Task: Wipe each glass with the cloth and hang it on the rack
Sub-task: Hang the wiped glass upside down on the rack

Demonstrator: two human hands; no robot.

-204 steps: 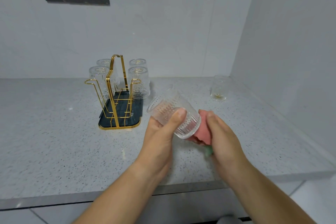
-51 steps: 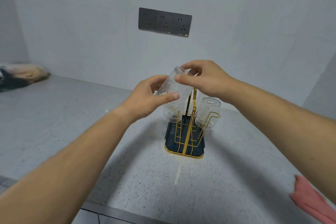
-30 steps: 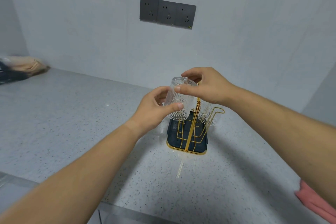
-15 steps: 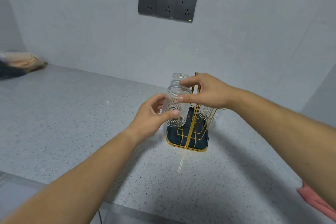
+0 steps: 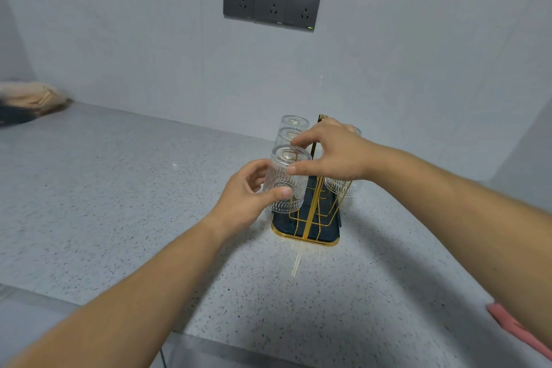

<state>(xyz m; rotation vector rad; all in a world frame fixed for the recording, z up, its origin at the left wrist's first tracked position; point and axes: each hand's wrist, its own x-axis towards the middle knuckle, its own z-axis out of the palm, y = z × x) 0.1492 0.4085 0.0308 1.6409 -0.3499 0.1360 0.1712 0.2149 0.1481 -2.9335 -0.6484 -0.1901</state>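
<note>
Holds upturned glass (image 5: pixel 285 179) at frame centre, on the gold rack's (image 5: pixel 310 222) near left prong: left hand (image 5: pixel 248 193) curled round its lower part, right hand (image 5: pixel 331 155) pinching its top. Pink cloth (image 5: pixel 521 330) on surface (image 5: pixel 119 203), lower right.

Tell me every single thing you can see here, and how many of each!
nearest glass: one, clear, upside down over the rack's front left peg
other glasses: at least three, clear, upside down on the rack; two behind the nearest one, the rest on the right side, partly hidden
rack: one, gold wire on a dark tray, on the counter
cloth: one, pink, counter's near right edge
counter: one, speckled grey
sockets: three, dark grey, on the wall
bundle: one, beige and dark, far left, blurred
left hand: one, fingers around the nearest glass
right hand: one, pinching that glass near its top
</note>
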